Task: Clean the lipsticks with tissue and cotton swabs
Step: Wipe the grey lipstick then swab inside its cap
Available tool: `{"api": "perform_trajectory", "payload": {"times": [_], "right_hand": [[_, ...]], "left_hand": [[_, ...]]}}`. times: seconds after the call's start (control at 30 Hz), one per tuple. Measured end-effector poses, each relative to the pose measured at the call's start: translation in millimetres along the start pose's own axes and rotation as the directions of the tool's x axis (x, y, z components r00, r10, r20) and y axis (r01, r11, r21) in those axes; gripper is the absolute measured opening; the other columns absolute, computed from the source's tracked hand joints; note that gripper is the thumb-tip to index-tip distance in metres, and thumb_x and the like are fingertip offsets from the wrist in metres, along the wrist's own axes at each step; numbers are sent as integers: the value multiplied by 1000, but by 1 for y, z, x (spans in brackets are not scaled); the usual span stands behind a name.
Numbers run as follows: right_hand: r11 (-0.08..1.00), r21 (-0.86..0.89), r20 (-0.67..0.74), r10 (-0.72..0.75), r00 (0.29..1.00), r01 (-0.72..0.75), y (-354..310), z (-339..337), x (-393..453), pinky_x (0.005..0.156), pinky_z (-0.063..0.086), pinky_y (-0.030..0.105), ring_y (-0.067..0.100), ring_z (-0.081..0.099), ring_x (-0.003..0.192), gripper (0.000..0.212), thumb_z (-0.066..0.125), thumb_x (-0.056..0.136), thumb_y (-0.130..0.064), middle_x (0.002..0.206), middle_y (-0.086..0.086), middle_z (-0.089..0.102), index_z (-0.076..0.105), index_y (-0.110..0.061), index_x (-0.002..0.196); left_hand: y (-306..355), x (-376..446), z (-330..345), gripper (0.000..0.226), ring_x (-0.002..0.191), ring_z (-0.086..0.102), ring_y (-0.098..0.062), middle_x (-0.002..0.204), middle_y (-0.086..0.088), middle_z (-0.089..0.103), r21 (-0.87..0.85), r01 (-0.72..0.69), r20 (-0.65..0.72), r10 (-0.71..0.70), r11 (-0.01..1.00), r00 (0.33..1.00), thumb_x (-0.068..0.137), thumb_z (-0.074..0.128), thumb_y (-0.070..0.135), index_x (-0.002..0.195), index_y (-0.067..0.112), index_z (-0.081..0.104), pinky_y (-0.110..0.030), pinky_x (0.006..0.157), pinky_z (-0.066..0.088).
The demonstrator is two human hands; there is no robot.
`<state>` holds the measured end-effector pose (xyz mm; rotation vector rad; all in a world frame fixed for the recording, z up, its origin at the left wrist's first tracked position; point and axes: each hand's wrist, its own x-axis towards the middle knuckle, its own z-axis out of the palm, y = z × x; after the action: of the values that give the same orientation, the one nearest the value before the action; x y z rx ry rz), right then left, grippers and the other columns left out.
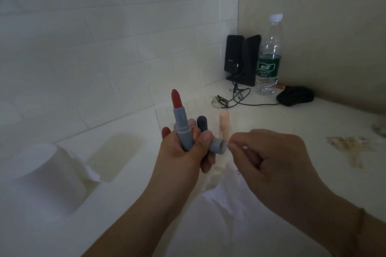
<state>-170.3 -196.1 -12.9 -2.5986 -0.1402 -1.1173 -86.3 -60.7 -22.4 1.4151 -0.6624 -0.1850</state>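
Head view, near field: your right hand (pixel 269 160) sits at about 4 o'clock from frame centre, fingers curled, thumb and forefinger pinching what looks like a cotton swab (pixel 244 147); only its pale tip shows, so the shaft cannot be confirmed. Below both wrists lies a tissue (pixel 229 204), faintly stained pink near the top edge.

Your left hand (pixel 183 152), at roughly 6 o'clock, grips the lipstick (pixel 180 123) upright, long axis near vertical, red bullet extended and pointing to 12 o'clock. The same hand holds the grey cap (pixel 217 145) crosswise, open mouth facing 3 o'clock, directly toward the swab tip. Cap mouth and swab tip are just beside each other, not touching as far as can be told.

Judgement: the swab is nearer the cap than the bullet; the next move likely turns on aligning the swab with the cap's horizontal axis.

Mid field: toilet roll (pixel 48 175) at 8 o'clock; other lipsticks (pixel 224 123) standing behind your hands; loose swabs (pixel 348 148) at 3 o'clock.

Far: bottle (pixel 269 58), speakers (pixel 242 58), mouse (pixel 295 95) near 1 o'clock.
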Motion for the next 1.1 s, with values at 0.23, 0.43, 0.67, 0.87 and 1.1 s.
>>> {"api": "perform_trajectory", "payload": {"times": [0.23, 0.43, 0.67, 0.87, 1.1], "right_hand": [[994, 104, 158, 10, 987, -27, 0, 0, -1, 51, 28, 2, 2, 34, 45, 28, 57, 88, -22, 49, -16, 28, 52, -22, 61], [808, 465, 251, 272, 929, -362, 2, -13, 9, 44, 36, 8, 4, 38, 39, 25, 65, 86, -16, 41, -9, 45, 67, -27, 65], [620, 700, 135, 373, 918, -355, 11, -19, 12, 40, 34, 11, 5, 39, 38, 13, 69, 84, -13, 43, -3, 50, 72, -16, 72], [741, 613, 126, 250, 960, -274, 16, -23, 10, 45, 37, 15, 7, 43, 42, 7, 62, 83, -27, 50, -8, 55, 67, -24, 79], [907, -3, 220, 411, 885, -421, 64, -18, 13, 57, 34, 17, 7, 53, 65, 13, 63, 83, -36, 76, -15, 59, 60, -42, 71]], "left_hand": [[0, 0, -3, 27, 61, 54, -22, 66, -7, 62, 35, 20, -24, -19, 999, 1000, 78, 56, 41, 74, 14, 61, -35, 65, 46], [10, 5, -6, 24, 60, 55, -13, 65, -3, 66, -315, 144, -15, -157, 938, 988, 78, 53, 24, 61, 14, 66, -24, 56, 46], [12, 13, -17, 26, 54, 53, -13, 81, -14, 55, -690, 243, 75, -267, 682, 961, 94, 54, 9, 68, 7, 51, -18, 46, 51], [13, 9, -16, 27, 60, 56, -14, 81, -13, 60, -698, 317, 257, -189, 642, 948, 86, 48, 12, 64, 9, 63, -19, 54, 53], [11, 9, -16, 17, 62, 54, -15, 83, -13, 60, -691, 336, 270, -202, 640, 941, 85, 53, 15, 72, 8, 61, -20, 57, 53]]}}
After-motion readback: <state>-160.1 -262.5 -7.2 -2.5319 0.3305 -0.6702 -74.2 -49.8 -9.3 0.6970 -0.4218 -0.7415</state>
